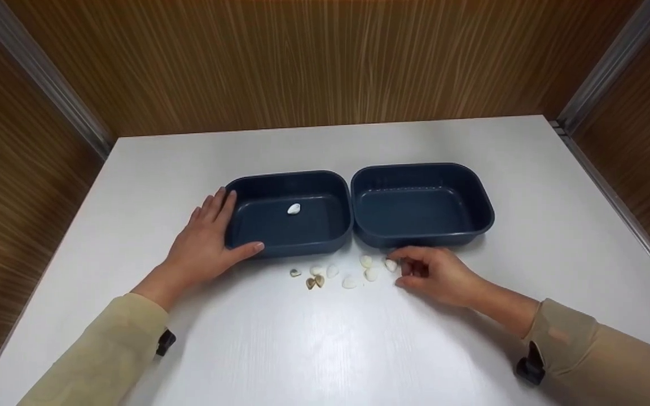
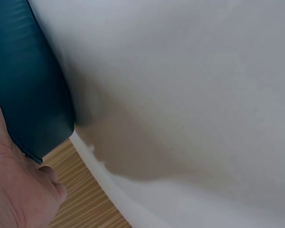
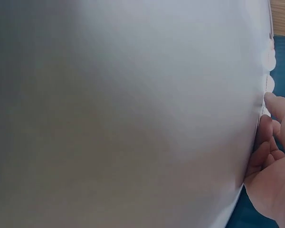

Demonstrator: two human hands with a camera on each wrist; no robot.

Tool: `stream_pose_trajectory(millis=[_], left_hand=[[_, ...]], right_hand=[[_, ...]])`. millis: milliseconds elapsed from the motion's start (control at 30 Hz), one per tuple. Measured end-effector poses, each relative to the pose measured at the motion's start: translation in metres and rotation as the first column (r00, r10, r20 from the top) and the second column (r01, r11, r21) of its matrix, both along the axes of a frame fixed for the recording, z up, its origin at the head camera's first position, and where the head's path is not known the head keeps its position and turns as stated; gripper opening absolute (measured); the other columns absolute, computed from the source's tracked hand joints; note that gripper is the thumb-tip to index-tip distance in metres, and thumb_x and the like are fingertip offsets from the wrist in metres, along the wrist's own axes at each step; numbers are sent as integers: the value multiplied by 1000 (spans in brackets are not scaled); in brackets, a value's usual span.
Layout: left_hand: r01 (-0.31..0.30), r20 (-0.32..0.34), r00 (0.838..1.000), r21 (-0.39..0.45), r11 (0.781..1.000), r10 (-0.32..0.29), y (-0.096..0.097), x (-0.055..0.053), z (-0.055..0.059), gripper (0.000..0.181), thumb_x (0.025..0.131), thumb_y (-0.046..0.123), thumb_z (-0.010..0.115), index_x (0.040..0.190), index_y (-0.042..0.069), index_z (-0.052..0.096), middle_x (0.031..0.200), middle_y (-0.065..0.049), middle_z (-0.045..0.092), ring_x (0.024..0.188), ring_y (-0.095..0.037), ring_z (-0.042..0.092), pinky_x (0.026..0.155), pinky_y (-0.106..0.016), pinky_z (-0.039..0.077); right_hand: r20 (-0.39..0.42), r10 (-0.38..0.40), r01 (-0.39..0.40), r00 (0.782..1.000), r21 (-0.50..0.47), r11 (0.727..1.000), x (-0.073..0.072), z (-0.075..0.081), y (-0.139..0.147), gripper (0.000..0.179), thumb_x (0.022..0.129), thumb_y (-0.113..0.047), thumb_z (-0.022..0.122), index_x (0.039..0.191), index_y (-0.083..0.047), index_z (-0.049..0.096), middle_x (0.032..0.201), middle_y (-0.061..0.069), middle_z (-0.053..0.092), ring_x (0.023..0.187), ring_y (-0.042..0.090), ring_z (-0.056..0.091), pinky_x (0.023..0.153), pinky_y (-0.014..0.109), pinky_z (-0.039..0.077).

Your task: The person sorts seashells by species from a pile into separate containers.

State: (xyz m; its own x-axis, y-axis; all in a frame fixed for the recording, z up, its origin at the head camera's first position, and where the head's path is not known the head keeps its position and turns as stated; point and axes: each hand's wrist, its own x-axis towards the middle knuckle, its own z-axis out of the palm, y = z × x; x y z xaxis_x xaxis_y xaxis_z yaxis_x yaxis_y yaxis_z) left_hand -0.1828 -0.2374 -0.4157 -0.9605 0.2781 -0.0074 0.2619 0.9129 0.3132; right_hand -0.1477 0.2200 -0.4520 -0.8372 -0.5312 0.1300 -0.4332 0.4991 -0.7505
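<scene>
Hands loose — left point(image 1: 201, 247) on tray point(image 1: 302, 247), long axis left-to-right; right point(image 1: 440, 276) at shell point(image 1: 391, 265), point unclear.

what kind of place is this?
Looks like a small work booth, maybe for recording: a white table enclosed by wood-grain panels at the back and sides, with metal strips at the corners.
</scene>
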Motion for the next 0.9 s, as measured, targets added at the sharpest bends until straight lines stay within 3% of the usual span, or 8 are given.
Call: stream_pose_trajectory(millis=[267, 900], left_hand=[[-2, 6, 1000, -5, 1000, 2, 1, 0, 1, 121, 91, 86, 52, 172, 9, 6, 178, -15, 2, 163, -40, 5, 130, -56, 7], [-1, 9, 1000, -13, 1000, 1, 0, -1, 1, 121, 90, 87, 52, 171, 9, 7, 178, -17, 4, 162, -41, 6, 130, -57, 8]], right_hand=[[-39, 12, -13, 999, -13, 1000, 0, -3, 1, 39, 88, -2, 86, 125, -5, 74, 87, -3, 65, 73, 10, 56, 64, 20, 46], [-36, 25, -25, 999, 10, 1000, -1, -2, 0, 35, 88, -2, 86, 122, -5, 76, 87, -4, 65, 75, 11, 57, 65, 21, 48]])
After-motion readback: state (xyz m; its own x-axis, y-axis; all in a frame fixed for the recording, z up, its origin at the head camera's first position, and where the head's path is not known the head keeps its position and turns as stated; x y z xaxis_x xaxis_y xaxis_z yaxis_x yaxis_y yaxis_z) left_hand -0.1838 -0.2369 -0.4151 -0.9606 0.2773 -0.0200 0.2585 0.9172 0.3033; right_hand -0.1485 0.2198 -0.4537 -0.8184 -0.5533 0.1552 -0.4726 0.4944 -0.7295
